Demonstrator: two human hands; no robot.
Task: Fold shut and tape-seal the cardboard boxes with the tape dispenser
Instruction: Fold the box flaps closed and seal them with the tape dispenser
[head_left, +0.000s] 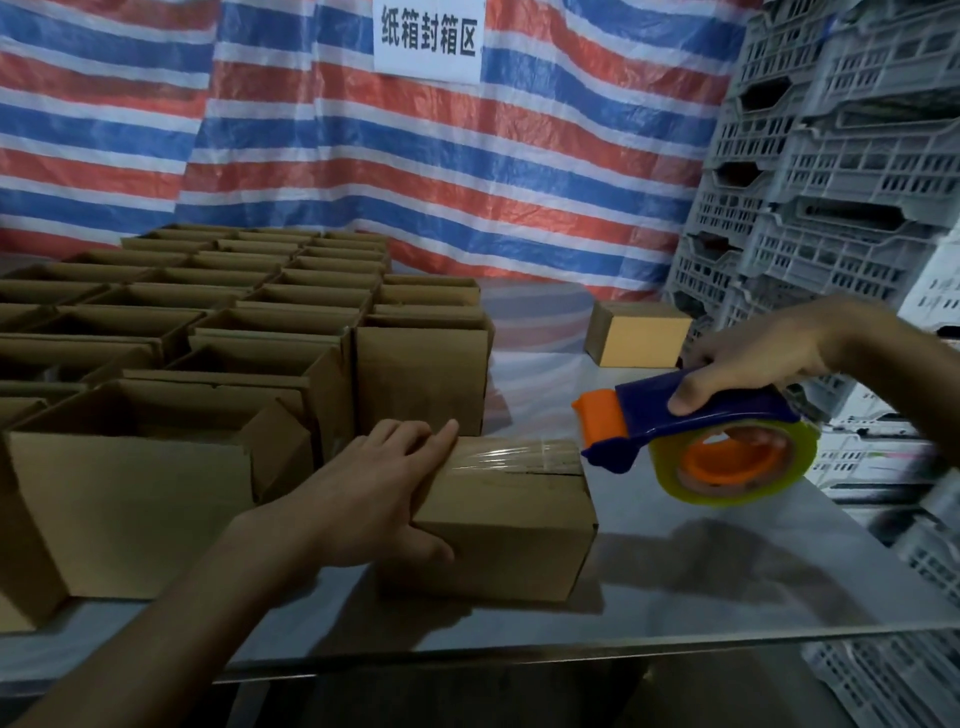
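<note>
While the left grip (374, 493) lies flat on the closed box (509, 525), fingers straight over its top at the nine o'clock end and thumb pressed to the near side wall, the right grip (758, 353) clenches round the blue handle of the tape dispenser (691, 415). The dispenser hangs above the bench (675, 571) at three o'clock of the box. Its orange nose points toward the box's top corner, and its lower blue tip is just beside that corner; whether they touch cannot be told. A yellowish tape roll (800, 452) on an orange hub sits under the handle. A shiny strip of clear tape (519, 452) runs along the box's top seam.

The closed box stands on the steel bench near its six o'clock edge. From nine to eleven o'clock of it, rows of open boxes (249, 322) stand packed side by side with their flaps up. At one o'clock, well apart, a second closed box (641, 332) sits close to the grey plastic crates (831, 182), which are stacked along the three o'clock side. At twelve o'clock hangs a red, white and blue striped tarp (467, 182) with a white sign (428, 39) bearing Chinese characters.
</note>
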